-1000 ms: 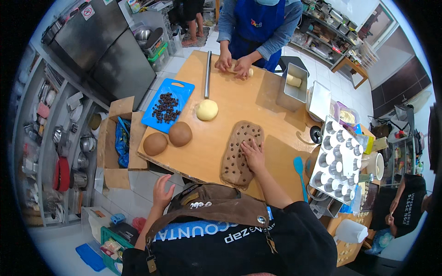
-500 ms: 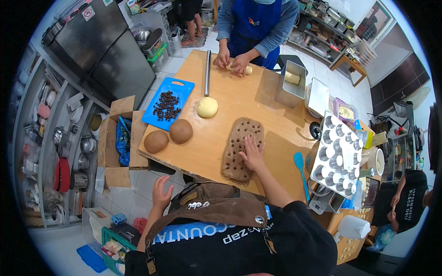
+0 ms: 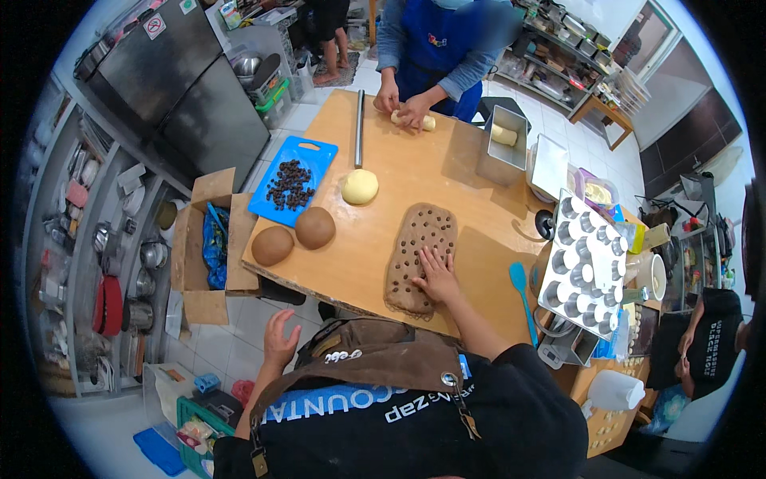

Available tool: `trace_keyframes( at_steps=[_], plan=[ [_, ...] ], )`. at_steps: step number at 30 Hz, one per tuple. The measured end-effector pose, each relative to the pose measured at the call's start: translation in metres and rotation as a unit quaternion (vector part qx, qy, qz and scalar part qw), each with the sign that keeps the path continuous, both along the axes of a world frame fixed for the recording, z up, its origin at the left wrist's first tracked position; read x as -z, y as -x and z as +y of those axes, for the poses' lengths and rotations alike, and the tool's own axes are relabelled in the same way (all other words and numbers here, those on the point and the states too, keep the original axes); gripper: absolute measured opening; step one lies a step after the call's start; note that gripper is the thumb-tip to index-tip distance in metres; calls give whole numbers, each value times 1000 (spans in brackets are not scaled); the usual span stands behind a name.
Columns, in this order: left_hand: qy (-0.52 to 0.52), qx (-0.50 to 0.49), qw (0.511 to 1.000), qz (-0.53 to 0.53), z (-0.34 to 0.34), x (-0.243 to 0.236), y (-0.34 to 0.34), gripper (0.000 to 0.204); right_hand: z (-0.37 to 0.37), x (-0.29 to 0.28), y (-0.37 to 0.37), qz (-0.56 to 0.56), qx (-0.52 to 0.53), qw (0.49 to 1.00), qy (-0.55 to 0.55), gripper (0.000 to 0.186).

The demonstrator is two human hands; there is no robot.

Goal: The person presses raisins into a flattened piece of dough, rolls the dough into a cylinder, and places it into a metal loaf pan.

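Note:
My right hand [image 3: 435, 281] lies with fingers spread on a flattened rectangle of brown dough [image 3: 412, 234] studded with dark chips. My left hand [image 3: 280, 339] hangs off the table's near edge, empty, its fingers loosely bent and apart. Two round brown dough balls [image 3: 314, 227] sit left of the slab, beside a blue cutting board [image 3: 313, 156] bearing a pile of dark chips [image 3: 289, 185]. A pale dough ball [image 3: 359, 186] lies behind them, at the end of a steel rolling pin [image 3: 359, 128]. A blue spatula [image 3: 524, 295] lies right of the slab.
Across the table [image 3: 471, 207], a co-worker's hands [image 3: 403, 110] hold rolled pale dough. A loaf tin [image 3: 499, 160] and mould tray [image 3: 578, 263] stand right. An open carton [image 3: 191, 239] is left, near shelving. Another person [image 3: 694, 343] is at right; someone's legs [image 3: 335, 48] show behind.
My right hand has shifted slightly on the brown dough, moving a little lower since half a second ago. The co-worker's fingers have moved slightly on the rolled dough. My left hand stays put.

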State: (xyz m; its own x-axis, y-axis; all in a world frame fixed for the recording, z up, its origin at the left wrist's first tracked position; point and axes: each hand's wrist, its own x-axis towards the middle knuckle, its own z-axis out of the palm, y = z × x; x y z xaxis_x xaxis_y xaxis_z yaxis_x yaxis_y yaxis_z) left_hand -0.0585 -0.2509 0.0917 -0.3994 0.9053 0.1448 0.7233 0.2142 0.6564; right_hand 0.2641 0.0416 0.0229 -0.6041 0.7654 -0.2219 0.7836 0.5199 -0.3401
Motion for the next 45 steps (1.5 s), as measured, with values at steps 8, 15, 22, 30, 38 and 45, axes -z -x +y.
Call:
trace_keyframes(
  at_steps=[8,15,22,30,38,45],
  plan=[
    [12,2,1000,-23,7,9,-2,40,-10,-2,-1,-1,63,989,-131,75],
    [-5,44,999,-11,14,15,3,41,-22,-15,13,121,69,981,-137,80],
    [-38,106,993,25,45,3,29,39,-58,-31,32,11,10,992,-126,78],
    [-45,161,985,47,89,0,77,40,-62,-2,37,-33,0,999,-24,79],
    [44,179,980,68,148,26,168,50,-75,0,56,-47,162,985,-40,73],
    [72,221,960,154,259,54,216,53,-87,-31,74,41,289,945,-146,75]
  ],
)
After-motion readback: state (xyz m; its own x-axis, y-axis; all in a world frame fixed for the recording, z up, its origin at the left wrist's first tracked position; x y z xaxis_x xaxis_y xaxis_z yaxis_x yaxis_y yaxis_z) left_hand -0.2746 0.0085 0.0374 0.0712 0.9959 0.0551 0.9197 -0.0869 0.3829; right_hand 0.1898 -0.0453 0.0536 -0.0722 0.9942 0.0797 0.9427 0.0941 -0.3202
